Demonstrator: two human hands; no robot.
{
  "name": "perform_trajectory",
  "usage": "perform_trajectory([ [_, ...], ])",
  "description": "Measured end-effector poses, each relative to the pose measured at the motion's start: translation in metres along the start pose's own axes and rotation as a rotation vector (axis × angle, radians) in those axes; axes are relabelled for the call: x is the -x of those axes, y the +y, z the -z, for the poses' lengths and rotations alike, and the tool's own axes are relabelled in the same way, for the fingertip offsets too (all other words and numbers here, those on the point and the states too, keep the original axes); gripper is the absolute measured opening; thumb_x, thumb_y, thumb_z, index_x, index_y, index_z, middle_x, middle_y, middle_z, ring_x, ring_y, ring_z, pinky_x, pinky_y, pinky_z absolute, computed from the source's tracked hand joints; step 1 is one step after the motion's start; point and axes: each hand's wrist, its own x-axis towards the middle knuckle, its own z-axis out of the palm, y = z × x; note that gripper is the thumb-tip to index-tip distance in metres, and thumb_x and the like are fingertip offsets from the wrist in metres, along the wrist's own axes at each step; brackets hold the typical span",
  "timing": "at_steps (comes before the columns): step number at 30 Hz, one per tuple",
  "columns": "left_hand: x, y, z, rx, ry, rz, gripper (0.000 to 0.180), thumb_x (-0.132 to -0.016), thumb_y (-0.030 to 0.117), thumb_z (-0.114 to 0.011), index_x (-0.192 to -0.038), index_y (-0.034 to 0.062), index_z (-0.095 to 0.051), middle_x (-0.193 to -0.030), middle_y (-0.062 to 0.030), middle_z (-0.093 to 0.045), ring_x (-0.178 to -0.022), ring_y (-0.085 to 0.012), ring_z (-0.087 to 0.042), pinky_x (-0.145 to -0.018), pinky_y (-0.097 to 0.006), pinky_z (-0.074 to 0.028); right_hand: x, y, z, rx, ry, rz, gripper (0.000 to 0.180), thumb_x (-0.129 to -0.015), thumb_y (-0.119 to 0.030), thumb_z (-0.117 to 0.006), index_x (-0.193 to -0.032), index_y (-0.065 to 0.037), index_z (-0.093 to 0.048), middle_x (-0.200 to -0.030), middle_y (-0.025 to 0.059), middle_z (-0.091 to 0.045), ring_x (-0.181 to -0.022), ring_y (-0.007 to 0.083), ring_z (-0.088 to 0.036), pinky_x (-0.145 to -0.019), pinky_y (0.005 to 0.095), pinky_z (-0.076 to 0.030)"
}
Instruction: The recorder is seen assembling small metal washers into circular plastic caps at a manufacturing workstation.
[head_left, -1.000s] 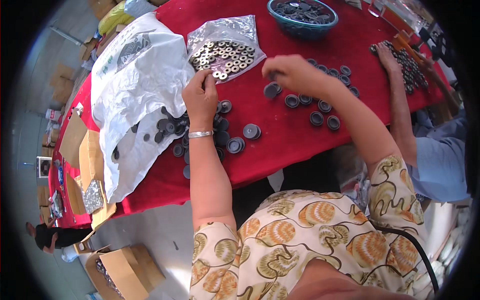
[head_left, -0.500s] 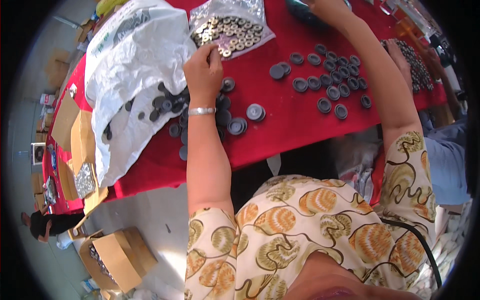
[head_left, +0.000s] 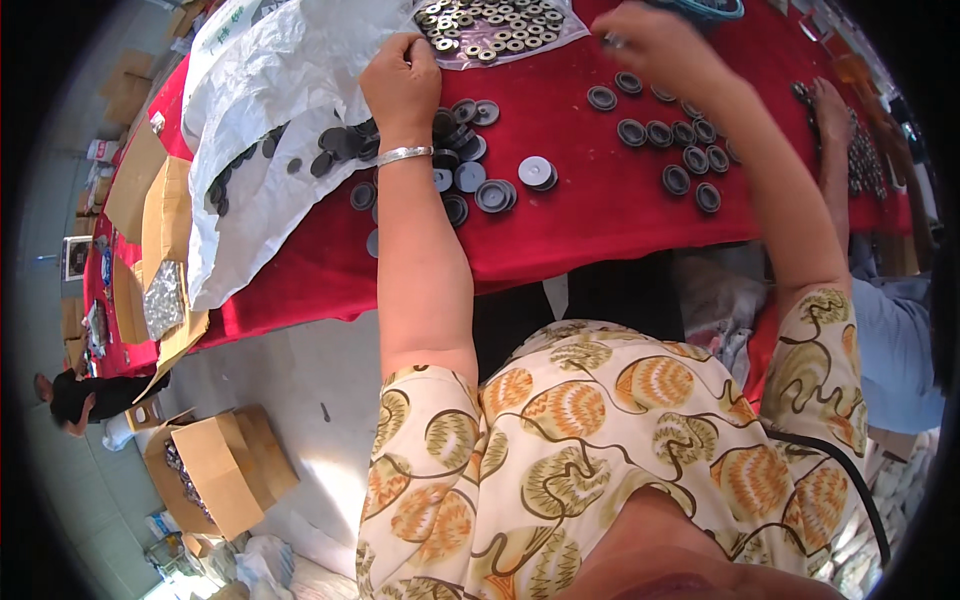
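My left hand (head_left: 402, 88) is closed, fingers curled, above the red tablecloth between a white plastic sack and a clear bag of metal rings (head_left: 500, 32). Whatever it may hold is hidden. My right hand (head_left: 660, 52), slightly blurred, is raised over the far part of the table with its fingers pinched together. A small shiny grey part (head_left: 613, 41) shows at its fingertips; its kind is unclear. Below that hand lie several round dark grey caps (head_left: 658, 134), spread singly. More grey discs (head_left: 470, 176) are heaped around my left wrist, some spilling from the sack (head_left: 290, 95).
A teal basket (head_left: 722, 14) stands at the far edge. At the right, another person's hand (head_left: 830, 110) is beside many small dark parts (head_left: 868, 165). Open cardboard boxes (head_left: 215, 470) stand on the floor at the left, and a person in black (head_left: 85, 398) is further off.
My right hand has come away from the teal basket toward the middle, now with a small part at its fingertips. The view has shifted; my left hand stays closed near the clear bag.
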Motion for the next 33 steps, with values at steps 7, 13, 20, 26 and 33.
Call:
perform_trajectory([
  [7, -0.007, 0.007, -0.008, 0.142, 0.013, 0.064, 0.017, -0.084, 0.014, -0.058, -0.084, 0.0024, -0.070, -0.072, -0.0155, -0.068, -0.067, -0.0288, -0.067, -0.063, -0.036, -0.052, -0.033, 0.060, 0.083, -0.070, 0.416, 0.003, 0.026, -0.082, -0.015, -0.058, -0.105, -0.005, -0.064, -0.101, 0.0206, -0.065, -0.096, 0.0376, -0.062, -0.084, 0.0463, -0.050],
  [13, -0.004, 0.020, 0.006, 0.304, 0.003, 0.176, 0.018, -0.087, 0.013, -0.056, -0.085, 0.0002, -0.069, -0.066, -0.0104, -0.068, -0.053, -0.0169, -0.065, -0.053, -0.030, -0.051, -0.026, -0.084, -0.048, 0.023, -0.028, 0.261, 0.038, -0.084, -0.012, -0.064, -0.121, -0.011, -0.059, -0.111, 0.0116, -0.061, -0.099, 0.0322, -0.062, -0.082, 0.0403, -0.052],
  [20, -0.006, 0.003, -0.004, 0.135, 0.006, 0.102, 0.017, -0.083, 0.014, -0.057, -0.083, 0.0036, -0.070, -0.070, -0.0112, -0.069, -0.067, -0.0266, -0.068, -0.065, -0.036, -0.052, -0.016, -0.107, -0.066, -0.079, -0.143, 0.178, 0.026, -0.083, -0.017, -0.065, -0.107, -0.008, -0.059, -0.097, 0.0167, -0.057, -0.090, 0.0346, -0.061, -0.077, 0.0450, -0.050],
  [26, -0.004, 0.015, -0.009, -0.020, -0.053, 0.020, 0.018, -0.084, 0.015, -0.057, -0.086, 0.0033, -0.070, -0.080, -0.0175, -0.069, -0.075, -0.0352, -0.067, -0.068, -0.040, -0.051, 0.021, -0.061, -0.019, -0.103, -0.183, 0.077, 0.023, -0.080, -0.016, -0.066, -0.102, -0.008, -0.065, -0.098, 0.0150, -0.060, -0.093, 0.0337, -0.061, -0.081, 0.0433, -0.049],
  [33, 0.006, 0.027, -0.006, 0.041, -0.103, 0.086, 0.016, -0.086, 0.013, -0.058, -0.090, 0.0028, -0.070, -0.079, -0.0184, -0.068, -0.073, -0.0317, -0.068, -0.066, -0.037, -0.051, 0.017, 0.002, 0.027, 0.082, 0.208, 0.024, 0.026, -0.079, -0.018, -0.068, -0.105, -0.015, -0.065, -0.097, 0.0109, -0.059, -0.089, 0.0308, -0.062, -0.077, 0.0423, -0.050],
])
